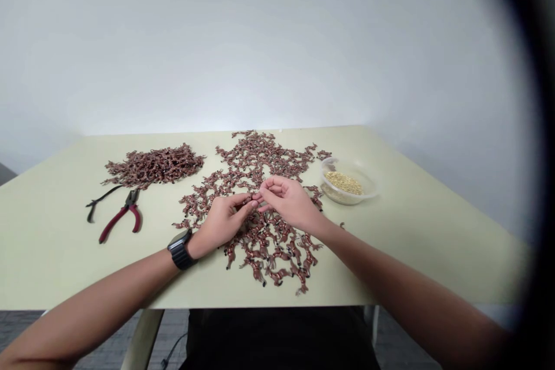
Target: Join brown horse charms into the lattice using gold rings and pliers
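My left hand (223,218) and my right hand (288,201) meet fingertip to fingertip above a wide spread of small brown figure-shaped pieces (260,185) in the middle of the table. Both hands are closed in a pinch on something tiny between them; I cannot make out what it is. A black watch (181,250) sits on my left wrist. More of the brown pieces (277,257) lie under and in front of my hands.
A heaped pile of the same brown pieces (154,166) lies at the back left. Red-handled pliers (122,214) and a black tool (99,199) lie left of my hands. A clear plastic bowl (347,192) of small golden bits stands to the right. The pale table (433,225) ends at a white wall.
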Demonstrator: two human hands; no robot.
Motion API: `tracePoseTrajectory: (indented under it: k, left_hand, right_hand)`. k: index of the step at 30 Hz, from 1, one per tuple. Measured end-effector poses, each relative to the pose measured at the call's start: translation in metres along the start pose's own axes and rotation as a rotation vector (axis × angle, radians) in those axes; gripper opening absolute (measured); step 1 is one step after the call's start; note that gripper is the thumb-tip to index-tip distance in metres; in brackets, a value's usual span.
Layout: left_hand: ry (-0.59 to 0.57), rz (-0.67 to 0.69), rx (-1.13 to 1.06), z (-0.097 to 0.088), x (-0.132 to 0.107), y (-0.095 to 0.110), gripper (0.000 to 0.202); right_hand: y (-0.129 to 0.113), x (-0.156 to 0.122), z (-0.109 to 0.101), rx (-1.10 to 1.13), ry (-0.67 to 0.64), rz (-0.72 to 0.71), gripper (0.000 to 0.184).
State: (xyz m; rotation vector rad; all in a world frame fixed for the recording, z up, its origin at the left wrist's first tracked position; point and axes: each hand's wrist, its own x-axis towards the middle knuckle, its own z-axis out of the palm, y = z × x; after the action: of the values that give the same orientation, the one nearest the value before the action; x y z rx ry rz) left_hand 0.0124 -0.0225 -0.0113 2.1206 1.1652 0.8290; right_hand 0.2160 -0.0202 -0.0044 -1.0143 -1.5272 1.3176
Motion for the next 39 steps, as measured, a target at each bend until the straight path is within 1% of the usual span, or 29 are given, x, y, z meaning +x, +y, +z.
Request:
tracePoseTrajectory:
  k: [3, 5, 9, 12, 18, 22, 28, 34, 39]
  left_hand:
    - [-0.001, -0.008, -0.009, -0.002, 0.0, 0.002, 0.034]
    - [-0.019, -0.033, -0.053, -0.002, 0.0, 0.004, 0.033]
    - [-0.094, -0.114, -0.273, 0.002, -0.001, 0.006, 0.034]
    - [-0.105, -0.117, -0.356, 0.006, -0.003, 0.006, 0.035]
    - [-0.053, -0.079, -0.226, 0.007, -0.005, 0.006, 0.032]
    - [-0.029, -0.022, -0.108, 0.005, -0.005, 0.008, 0.027]
    - [-0.033, -0.035, -0.087, 0.006, -0.007, 0.007, 0.027]
    - [-0.019, -0.006, -0.009, 0.006, -0.006, 0.008, 0.024]
    - [-0.007, -0.012, -0.017, 0.005, -0.006, 0.007, 0.024]
  right_hand:
    - [-0.002, -0.003, 0.003, -0.056, 0.004, -0.063, 0.019]
    - [-0.006, -0.006, 0.005, -0.131, 0.026, -0.11, 0.018]
    - [-0.012, -0.011, 0.006, -0.386, 0.074, -0.231, 0.015]
    - [-0.012, -0.011, 0.007, -0.515, 0.112, -0.305, 0.014]
    - [-0.004, -0.009, 0.008, -0.565, 0.124, -0.377, 0.011]
    - [-0.004, -0.01, 0.009, -0.592, 0.122, -0.383, 0.013]
    - [-0.003, -0.01, 0.008, -0.636, 0.121, -0.403, 0.011]
    - [-0.003, -0.01, 0.007, -0.669, 0.104, -0.413, 0.011]
    - [-0.002, -0.01, 0.008, -0.676, 0.102, -0.431, 0.01]
